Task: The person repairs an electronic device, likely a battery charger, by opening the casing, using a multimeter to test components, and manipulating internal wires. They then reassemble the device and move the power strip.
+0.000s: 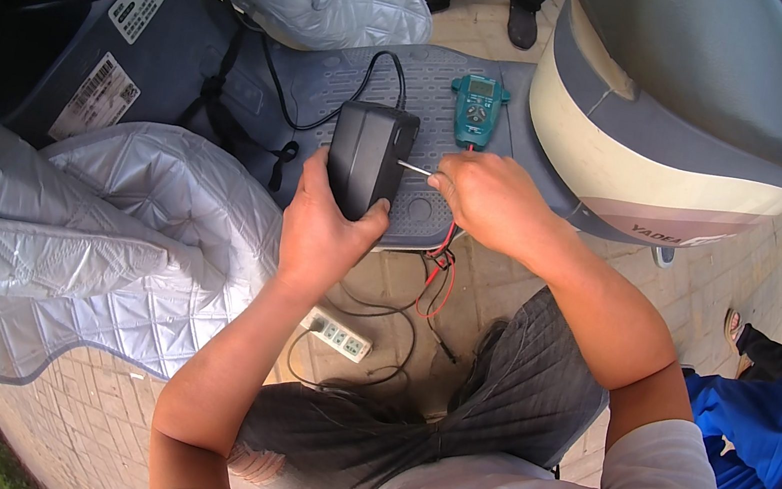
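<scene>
My left hand [324, 233] grips the lower end of a black charger [362, 154], a boxy case with a cable running from its far end. The charger is over the scooter's grey ribbed footboard [424, 211]. From the right, my right hand [490, 201] is closed on a screwdriver [416, 168]. Its metal shaft points left, and the tip meets the charger's right side; the handle is hidden in my fingers. Just beyond my right hand lies a teal multimeter [477, 106], its red lead [450, 243] hanging over the footboard's near edge.
A white power strip [337, 335] with a plug in it lies on the paving among loose cables. Silvery quilted covers [162, 220] drape at left and top. The scooter's seat body [631, 129] stands at right. Other people's legs [525, 12] show at the top and right.
</scene>
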The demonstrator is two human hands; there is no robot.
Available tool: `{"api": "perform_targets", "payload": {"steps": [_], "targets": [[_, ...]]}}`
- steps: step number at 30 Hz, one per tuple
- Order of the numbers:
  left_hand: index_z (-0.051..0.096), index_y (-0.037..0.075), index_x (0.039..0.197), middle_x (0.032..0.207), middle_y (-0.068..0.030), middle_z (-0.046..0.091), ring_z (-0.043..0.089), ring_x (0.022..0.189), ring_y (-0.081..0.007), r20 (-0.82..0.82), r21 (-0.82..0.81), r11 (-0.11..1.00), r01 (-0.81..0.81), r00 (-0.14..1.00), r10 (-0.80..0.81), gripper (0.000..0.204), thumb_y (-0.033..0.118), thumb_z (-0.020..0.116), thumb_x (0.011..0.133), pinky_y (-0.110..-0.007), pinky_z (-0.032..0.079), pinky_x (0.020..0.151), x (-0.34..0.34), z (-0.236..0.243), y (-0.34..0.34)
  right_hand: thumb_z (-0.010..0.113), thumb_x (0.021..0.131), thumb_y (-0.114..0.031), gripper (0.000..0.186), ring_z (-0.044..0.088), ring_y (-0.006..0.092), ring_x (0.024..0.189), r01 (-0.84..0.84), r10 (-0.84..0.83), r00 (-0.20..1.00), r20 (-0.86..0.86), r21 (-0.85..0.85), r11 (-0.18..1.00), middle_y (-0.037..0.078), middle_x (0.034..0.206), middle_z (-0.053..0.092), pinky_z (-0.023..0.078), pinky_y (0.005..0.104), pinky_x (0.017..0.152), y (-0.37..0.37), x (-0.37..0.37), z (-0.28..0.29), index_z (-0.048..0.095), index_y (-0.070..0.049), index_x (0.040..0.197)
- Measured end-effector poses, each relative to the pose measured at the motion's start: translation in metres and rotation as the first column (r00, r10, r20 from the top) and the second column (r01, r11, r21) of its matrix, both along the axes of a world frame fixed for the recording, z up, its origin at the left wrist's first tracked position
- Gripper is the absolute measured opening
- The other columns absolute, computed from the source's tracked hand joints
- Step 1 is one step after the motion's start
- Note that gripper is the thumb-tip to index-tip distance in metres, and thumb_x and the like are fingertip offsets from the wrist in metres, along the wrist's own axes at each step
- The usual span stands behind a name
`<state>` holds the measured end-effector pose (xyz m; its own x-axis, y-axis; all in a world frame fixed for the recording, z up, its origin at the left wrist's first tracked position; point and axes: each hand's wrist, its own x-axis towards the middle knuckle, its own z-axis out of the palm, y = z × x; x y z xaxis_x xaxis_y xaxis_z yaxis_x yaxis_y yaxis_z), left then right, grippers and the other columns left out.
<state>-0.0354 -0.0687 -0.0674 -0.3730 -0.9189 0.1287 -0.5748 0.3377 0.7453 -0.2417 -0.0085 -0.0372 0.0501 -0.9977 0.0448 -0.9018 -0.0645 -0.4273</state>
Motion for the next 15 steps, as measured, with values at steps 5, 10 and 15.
{"api": "perform_targets", "payload": {"steps": [5, 10, 15], "targets": [[0.04, -0.005, 0.136, 0.115, -0.0261, 0.063, 0.066, 0.105, -0.0363, 0.003, 0.023, 1.0, 0.004, 1.0, -0.005, 0.077, 0.022, 0.079, 0.075, -0.04, 0.05, 0.094, 0.0009, 0.0019, 0.0015, 0.066, 0.092, -0.018, 0.022, 0.068, 0.0392, 0.082, 0.022, -0.02, 1.0, 0.013, -0.118, 0.993, 0.019, 0.086, 0.067, 0.054, 0.0476, 0.07, -0.0001, 0.0006, -0.0018, 0.062, 0.002, 0.084], [0.04, -0.001, 0.136, 0.118, -0.0279, 0.062, 0.066, 0.101, -0.0424, 0.005, -0.011, 1.0, 0.008, 1.0, -0.008, 0.078, 0.025, 0.079, 0.074, -0.045, 0.053, 0.088, 0.0005, 0.0017, 0.0017, 0.067, 0.091, -0.017, 0.02, 0.068, 0.0393, 0.082, -0.023, 0.022, 0.999, -0.04, -0.039, 0.999, 0.019, 0.087, 0.067, 0.054, 0.0476, 0.07, -0.0008, -0.0002, 0.0006, 0.062, 0.001, 0.083], [0.039, -0.001, 0.136, 0.119, -0.0291, 0.06, 0.066, 0.099, -0.0453, 0.017, -0.015, 1.0, 0.016, 1.0, -0.015, 0.08, 0.027, 0.08, 0.073, -0.047, 0.055, 0.086, 0.0004, 0.0018, 0.0012, 0.067, 0.091, -0.017, 0.021, 0.068, 0.0392, 0.081, -0.005, 0.006, 1.0, 0.009, -0.116, 0.993, 0.019, 0.084, 0.067, 0.054, 0.0474, 0.069, 0.0, -0.0007, -0.0056, 0.062, 0.001, 0.082]]}}
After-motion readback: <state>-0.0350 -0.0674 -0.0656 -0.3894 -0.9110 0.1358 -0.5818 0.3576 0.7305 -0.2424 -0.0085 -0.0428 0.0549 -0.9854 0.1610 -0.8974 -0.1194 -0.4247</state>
